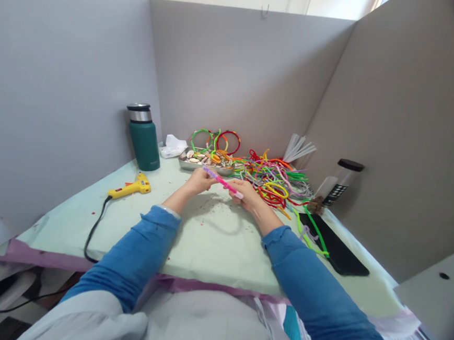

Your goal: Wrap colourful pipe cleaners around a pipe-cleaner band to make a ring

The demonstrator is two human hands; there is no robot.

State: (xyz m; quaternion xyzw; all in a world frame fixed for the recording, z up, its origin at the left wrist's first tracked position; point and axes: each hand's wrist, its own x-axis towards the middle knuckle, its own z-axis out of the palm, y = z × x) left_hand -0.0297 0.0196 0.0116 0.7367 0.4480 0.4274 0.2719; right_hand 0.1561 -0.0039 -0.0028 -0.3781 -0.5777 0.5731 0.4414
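Observation:
Both hands hold a pink and lilac hoop (223, 181), seen almost edge-on and slanting down to the right. Its curved shadow falls on the table below. My left hand (200, 181) pinches it near the lilac end, fingers closed. At the pink end, my right hand (244, 193) is closed on it too. Just beyond the hands stands a metal tray (190, 165) of shells, with green and red hoops (230, 132) propped up in it. A tangled pile of coloured pipe cleaners (277, 176) lies behind my right hand.
At left are a yellow hot glue gun (131, 186) with a black cord, a green bottle (145, 142) and white tissue (173, 146). To the right lie a black phone-like slab (342, 252), a clear black-lidded bottle (341, 184) and white glue sticks (298, 149). Grey partitions (242, 71) enclose the table.

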